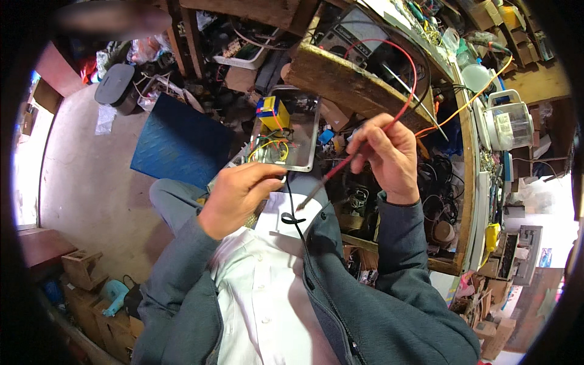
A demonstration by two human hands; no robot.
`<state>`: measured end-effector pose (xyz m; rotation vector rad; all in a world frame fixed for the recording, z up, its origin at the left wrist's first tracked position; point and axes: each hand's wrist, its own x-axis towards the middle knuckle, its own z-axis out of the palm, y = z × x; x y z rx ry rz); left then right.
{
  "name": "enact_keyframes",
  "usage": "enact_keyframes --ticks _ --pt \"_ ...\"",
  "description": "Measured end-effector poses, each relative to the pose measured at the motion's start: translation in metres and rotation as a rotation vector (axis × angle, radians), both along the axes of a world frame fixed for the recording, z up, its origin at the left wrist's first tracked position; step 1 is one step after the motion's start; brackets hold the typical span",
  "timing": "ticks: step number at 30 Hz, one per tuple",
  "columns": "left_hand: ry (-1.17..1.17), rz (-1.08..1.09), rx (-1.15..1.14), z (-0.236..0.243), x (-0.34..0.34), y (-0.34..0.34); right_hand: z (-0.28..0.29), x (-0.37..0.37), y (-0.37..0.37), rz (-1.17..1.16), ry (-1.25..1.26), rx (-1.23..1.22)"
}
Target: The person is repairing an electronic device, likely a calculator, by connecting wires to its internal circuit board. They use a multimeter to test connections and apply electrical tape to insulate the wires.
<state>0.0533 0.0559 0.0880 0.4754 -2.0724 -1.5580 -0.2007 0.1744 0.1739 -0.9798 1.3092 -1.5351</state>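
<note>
Steadiness counts most with the red probe (336, 171), which the right hand (387, 159) pinches between thumb and curled fingers, its tip slanting down over the white shirt (263, 267), apart from the metal case (316, 135). The left hand (236, 193) is half closed near the case's closest edge; whether it grips anything I cannot tell. Good handling, I judge, means fingers well behind the tip, slack in the red lead (415, 74) so nothing tugs the meter (351, 33) in the wooden drawer (347, 74), and only one contact touched at once, clear of the yellow wires (260, 146) beside the yellow-and-blue block (274, 114).
</note>
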Motion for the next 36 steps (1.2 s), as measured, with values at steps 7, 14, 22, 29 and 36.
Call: enact_keyframes --ticks 7,14,22,29,36 --pt "-0.024 0.012 0.300 -0.006 -0.024 0.007 -0.024 0.041 -0.046 0.149 0.006 0.040" --pt "0.018 -0.044 0.376 -0.020 -0.019 0.010 -0.043 0.046 -0.039 0.339 0.145 0.137" --pt "0.085 -0.070 0.628 -0.030 -0.008 -0.001 -0.097 0.053 0.000 0.335 0.863 0.073" --pt "0.040 -0.074 0.700 -0.024 -0.003 -0.001 -0.074 0.061 0.015 0.213 1.041 0.155" --pt "-0.046 -0.094 0.639 -0.017 -0.006 0.003 -0.070 0.044 0.031 0.414 1.081 0.216"
